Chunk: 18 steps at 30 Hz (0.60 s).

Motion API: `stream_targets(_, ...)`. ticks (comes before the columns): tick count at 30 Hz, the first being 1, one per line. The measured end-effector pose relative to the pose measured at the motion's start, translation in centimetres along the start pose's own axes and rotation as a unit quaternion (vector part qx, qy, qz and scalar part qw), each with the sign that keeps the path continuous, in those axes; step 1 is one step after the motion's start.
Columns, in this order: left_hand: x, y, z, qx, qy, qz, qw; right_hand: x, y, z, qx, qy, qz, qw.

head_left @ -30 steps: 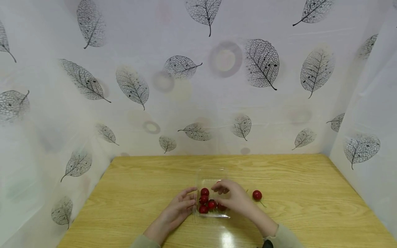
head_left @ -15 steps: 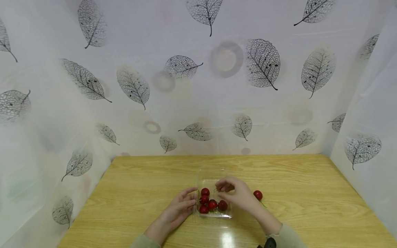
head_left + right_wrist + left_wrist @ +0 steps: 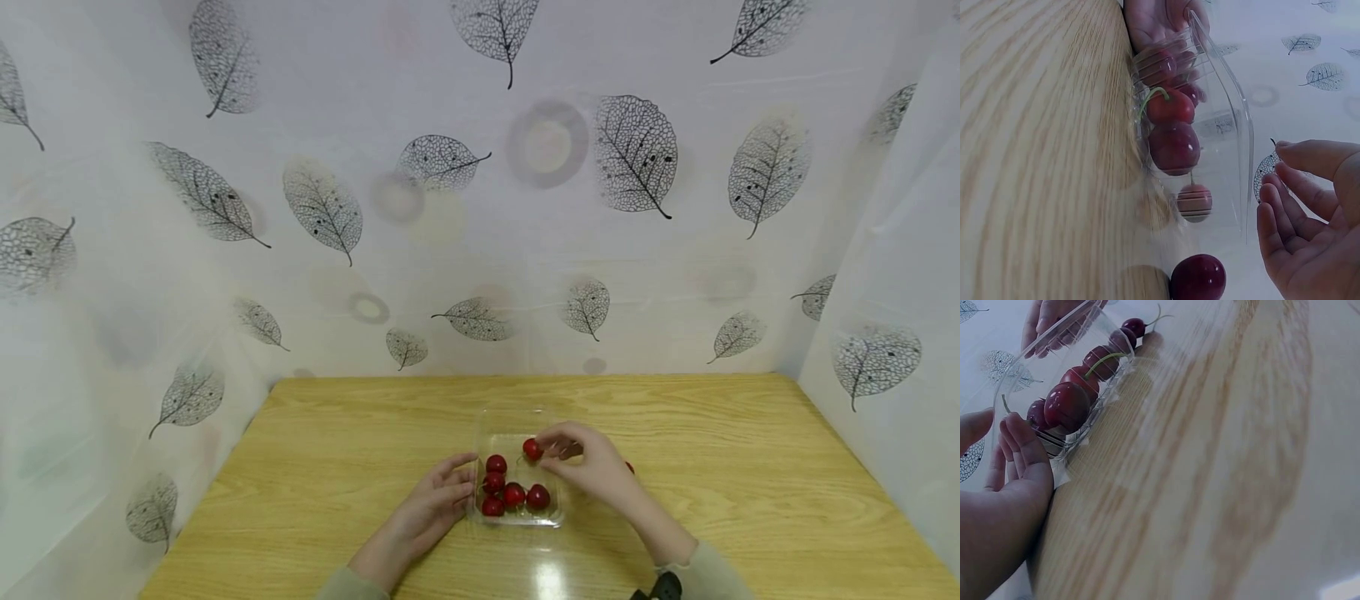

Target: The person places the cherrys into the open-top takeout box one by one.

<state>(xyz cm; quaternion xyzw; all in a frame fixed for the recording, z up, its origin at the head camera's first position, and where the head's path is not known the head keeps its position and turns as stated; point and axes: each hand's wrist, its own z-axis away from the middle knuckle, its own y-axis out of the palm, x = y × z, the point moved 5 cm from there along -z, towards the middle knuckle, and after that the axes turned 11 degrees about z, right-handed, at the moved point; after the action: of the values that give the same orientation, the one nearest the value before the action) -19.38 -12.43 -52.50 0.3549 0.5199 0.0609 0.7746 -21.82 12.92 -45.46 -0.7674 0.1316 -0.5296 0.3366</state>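
Read the clock from the head view, centred on your clear rectangular plastic box (image 3: 516, 524), which sits on the yellow wood-grained surface (image 3: 360, 433). Five glossy dark-red round cherries (image 3: 537, 497) lie inside it between five and ten o'clock; a brighter red round cherry (image 3: 532, 448) lies inside at one o'clock, just beside your right fingertips. Your right hand (image 3: 588, 467) hangs at three o'clock, fingers loosely bent, with nothing between them. Your left hand (image 3: 431, 504) is at eight o'clock, relaxed fingers resting against the side wall, grasping nothing. A loose deep-red round cherry (image 3: 1198, 279) rests outside at three o'clock, mostly hidden in the head view.

You seem to be at the release step of filling the box. The next move likely calls for drawing your right hand clear of the rim, then gently pinching that loose cherry while your left steadies the box.
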Motion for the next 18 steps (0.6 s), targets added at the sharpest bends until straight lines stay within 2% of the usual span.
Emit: stream_targets(18, 0.0, 0.0, -0.1, -0.002, -0.003, 0.0, 1.0, -1.8, -2.2, 0.7, -0.036, 0.026, 0.004, 0.999)
